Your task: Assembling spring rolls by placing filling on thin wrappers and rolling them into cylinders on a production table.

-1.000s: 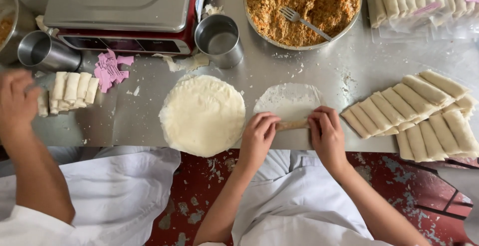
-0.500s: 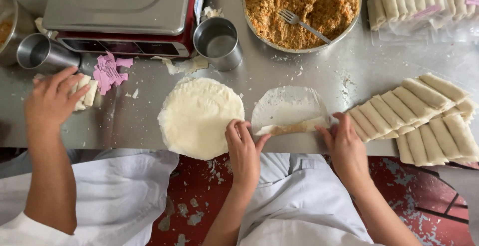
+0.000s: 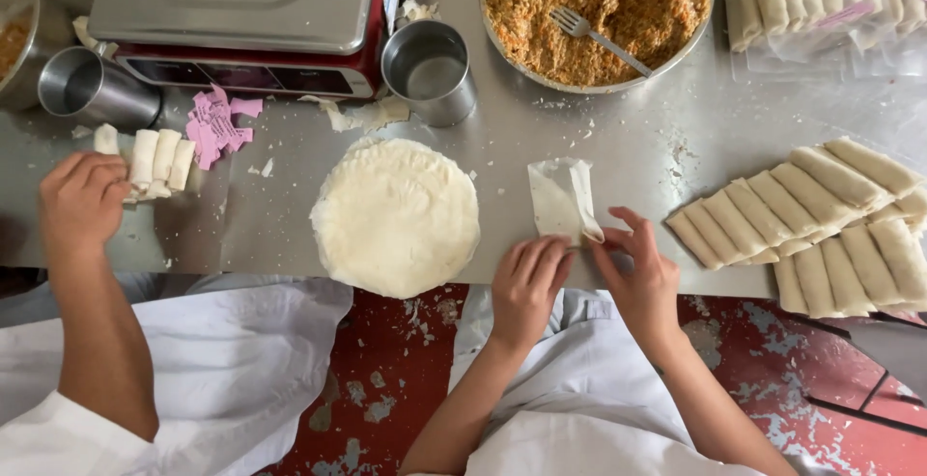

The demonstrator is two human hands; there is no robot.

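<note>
Both hands are down at the near edge of the steel tabletop, working a thin wrapper with its sides folded in. The left hand presses curled fingers on the wrapper's lower edge; the right hand pinches its lower right corner between thumb and fingers. Just left sits a round stack of wrappers. To the right, finished rolls lie in rows. Beyond, a bowl of filling holds a fork, with a metal cup beside it. Far left, a co-worker's hand rests on a few small rolls.
</note>
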